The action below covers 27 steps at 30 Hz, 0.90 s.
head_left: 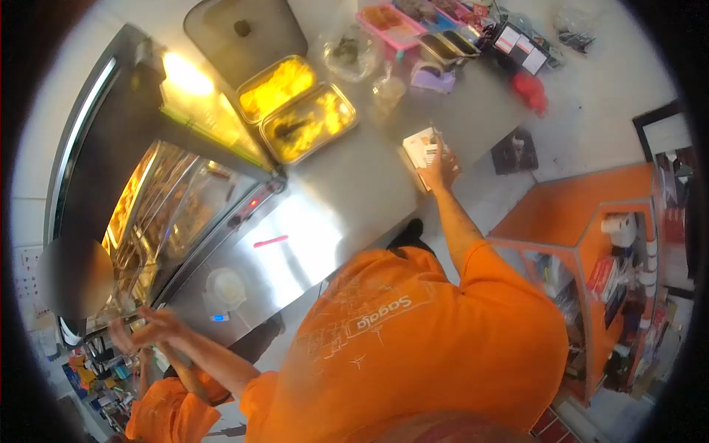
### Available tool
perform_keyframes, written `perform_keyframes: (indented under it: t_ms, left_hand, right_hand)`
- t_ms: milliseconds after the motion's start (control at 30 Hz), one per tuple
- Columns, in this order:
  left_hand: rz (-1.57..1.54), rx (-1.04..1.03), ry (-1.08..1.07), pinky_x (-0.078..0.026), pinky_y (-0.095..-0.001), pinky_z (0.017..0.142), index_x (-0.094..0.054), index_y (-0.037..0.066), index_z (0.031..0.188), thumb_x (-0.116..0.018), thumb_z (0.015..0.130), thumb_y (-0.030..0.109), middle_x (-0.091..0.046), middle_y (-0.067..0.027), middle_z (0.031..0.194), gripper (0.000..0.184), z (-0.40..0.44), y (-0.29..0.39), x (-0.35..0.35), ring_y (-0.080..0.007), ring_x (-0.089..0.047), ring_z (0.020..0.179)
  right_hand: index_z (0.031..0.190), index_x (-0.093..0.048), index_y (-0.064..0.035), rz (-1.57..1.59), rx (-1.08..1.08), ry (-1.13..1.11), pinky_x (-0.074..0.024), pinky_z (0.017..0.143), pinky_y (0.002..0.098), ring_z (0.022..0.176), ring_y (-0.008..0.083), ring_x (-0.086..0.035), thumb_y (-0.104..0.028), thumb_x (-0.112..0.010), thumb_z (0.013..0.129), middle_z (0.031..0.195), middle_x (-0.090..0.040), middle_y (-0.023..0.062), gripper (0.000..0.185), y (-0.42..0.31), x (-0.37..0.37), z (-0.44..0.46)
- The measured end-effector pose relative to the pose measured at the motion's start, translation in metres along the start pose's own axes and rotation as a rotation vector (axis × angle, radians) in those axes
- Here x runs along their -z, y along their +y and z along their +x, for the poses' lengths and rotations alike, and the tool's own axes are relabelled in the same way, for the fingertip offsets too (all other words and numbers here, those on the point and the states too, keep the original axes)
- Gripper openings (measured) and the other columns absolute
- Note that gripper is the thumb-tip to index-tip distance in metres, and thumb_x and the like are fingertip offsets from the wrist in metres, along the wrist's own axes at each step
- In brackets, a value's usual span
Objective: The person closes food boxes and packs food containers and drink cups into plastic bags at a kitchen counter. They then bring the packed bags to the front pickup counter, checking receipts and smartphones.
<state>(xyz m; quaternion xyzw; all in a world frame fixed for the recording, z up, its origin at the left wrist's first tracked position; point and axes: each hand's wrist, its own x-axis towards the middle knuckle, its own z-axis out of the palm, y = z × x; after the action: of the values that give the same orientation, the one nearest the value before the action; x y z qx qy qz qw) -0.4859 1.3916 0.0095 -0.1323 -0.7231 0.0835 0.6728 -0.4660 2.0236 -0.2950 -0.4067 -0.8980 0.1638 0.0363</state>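
My right hand (441, 170) is closed on the edge of a small white box (421, 148) with printing on it, at the edge of the steel counter (369, 192). Out to the left reaches my left hand (156, 328), fingers stretched and somewhat blurred, near the lower end of a lit glass display case (185, 199). I see nothing held in it. Close beside that hand is a co-worker (173, 410) in an orange shirt, whose forearm overlaps mine in view.
Two metal trays of yellow food (325, 118) stand beside the case. Plastic bags (351, 55), pink tubs (388, 26) and a red bundle (529, 92) lie at the far end. A red strip (270, 241) and a scale (225, 292) are nearer. An orange shelf unit (576, 207) is at right.
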Motion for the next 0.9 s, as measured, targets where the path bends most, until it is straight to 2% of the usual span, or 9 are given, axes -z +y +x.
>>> perform_keyframes:
  t_ms: [233, 267, 367, 400, 433, 533, 733, 800, 900]
  left_hand:
    - [-0.672, 0.570, -0.497, -0.037, -0.0460, 0.100, -0.048, 0.000, 0.123, -0.077, 0.081, 0.013, -0.050, -0.0200, 0.126, 0.052, -0.040, 0.335, -0.074, -0.0345, -0.047, 0.118]
    - [-0.726, 0.630, -0.560, -0.033, -0.0453, 0.102, -0.048, -0.001, 0.125, -0.078, 0.080, 0.018, -0.048, -0.0201, 0.130, 0.057, -0.039, 0.378, -0.086, -0.0348, -0.044, 0.121]
    - [-0.668, 0.443, -0.844, -0.026, -0.0501, 0.108, -0.048, 0.005, 0.134, -0.082, 0.075, 0.038, -0.044, -0.0211, 0.138, 0.075, -0.021, 0.477, -0.137, -0.0389, -0.038, 0.130]
    - [-0.798, 0.427, -0.910, -0.023, -0.0533, 0.111, -0.046, 0.006, 0.137, -0.082, 0.073, 0.042, -0.037, -0.0223, 0.146, 0.082, -0.022, 0.507, -0.164, -0.0402, -0.032, 0.135]
    - [-0.832, 0.313, -0.965, -0.021, -0.0564, 0.112, -0.043, 0.004, 0.139, -0.083, 0.070, 0.048, -0.030, -0.0231, 0.151, 0.092, -0.022, 0.536, -0.191, -0.0420, -0.024, 0.141]
    - [-0.759, 0.311, -1.339, -0.021, -0.0592, 0.113, -0.043, 0.023, 0.143, -0.081, 0.063, 0.060, -0.022, -0.0217, 0.157, 0.096, -0.009, 0.622, -0.262, -0.0399, -0.011, 0.147]
    - [-0.790, -0.051, -1.761, -0.036, -0.0592, 0.106, -0.042, 0.028, 0.143, -0.078, 0.064, 0.058, -0.031, -0.0222, 0.153, 0.092, -0.131, 0.699, -0.386, -0.0426, -0.033, 0.139]
    - [-0.796, 0.011, -1.780, -0.040, -0.0549, 0.103, -0.044, 0.026, 0.140, -0.077, 0.066, 0.056, -0.043, -0.0242, 0.144, 0.087, -0.102, 0.704, -0.353, -0.0388, -0.047, 0.130]
    - [-0.827, -0.037, -1.632, -0.039, -0.0560, 0.102, -0.043, 0.019, 0.141, -0.076, 0.069, 0.056, -0.045, -0.0150, 0.146, 0.087, -0.087, 0.713, -0.280, -0.0430, -0.040, 0.134]
  right_hand:
    - [0.150, -0.021, -0.0381, 0.012, 0.080, -0.037, -0.0332, 0.104, 0.0601, 0.134, 0.0402, -0.035, -0.035, -0.089, 0.059, 0.147, -0.034, 0.0147, 0.113, 0.080, 0.021, 0.168]
    - [0.151, -0.021, -0.0337, 0.049, 0.080, -0.180, -0.0309, 0.106, 0.0613, 0.137, 0.0401, -0.032, -0.045, -0.087, 0.060, 0.149, -0.034, 0.0165, 0.113, 0.088, 0.024, 0.185]
    - [0.152, -0.021, -0.0309, -0.009, -0.031, -0.108, -0.0279, 0.109, 0.0613, 0.141, 0.0399, -0.027, -0.057, -0.081, 0.065, 0.151, -0.033, 0.0181, 0.109, 0.075, 0.058, 0.187]
    - [0.154, -0.017, -0.0307, 0.155, -0.031, -0.100, -0.0132, 0.105, 0.0757, 0.144, 0.0443, -0.019, -0.070, -0.067, 0.072, 0.156, -0.020, 0.0236, 0.104, 0.092, 0.050, 0.202]
    - [0.153, -0.021, -0.0269, 0.281, -0.038, -0.034, -0.0144, 0.106, 0.0737, 0.144, 0.0432, -0.020, -0.068, -0.066, 0.075, 0.155, -0.023, 0.0233, 0.099, 0.111, 0.043, 0.214]
    - [0.148, -0.034, -0.0152, 0.530, -0.033, 0.145, -0.0192, 0.109, 0.0656, 0.141, 0.0399, -0.027, -0.062, -0.063, 0.083, 0.150, -0.034, 0.0225, 0.085, 0.171, 0.028, 0.246]
    - [0.127, -0.057, -0.0057, 0.417, -0.184, 0.312, -0.0392, 0.102, 0.0419, 0.120, 0.0357, -0.054, -0.048, -0.067, 0.086, 0.126, -0.060, 0.0185, 0.060, 0.289, 0.081, 0.286]
    - [0.123, -0.060, -0.0061, 0.422, -0.285, 0.355, -0.0407, 0.101, 0.0419, 0.115, 0.0352, -0.057, -0.046, -0.068, 0.086, 0.121, -0.063, 0.0173, 0.055, 0.335, 0.109, 0.288]
    - [0.118, -0.064, -0.0061, 0.476, -0.436, 0.258, -0.0447, 0.095, 0.0413, 0.112, 0.0331, -0.059, -0.040, -0.070, 0.083, 0.117, -0.065, 0.0166, 0.049, 0.386, 0.156, 0.294]
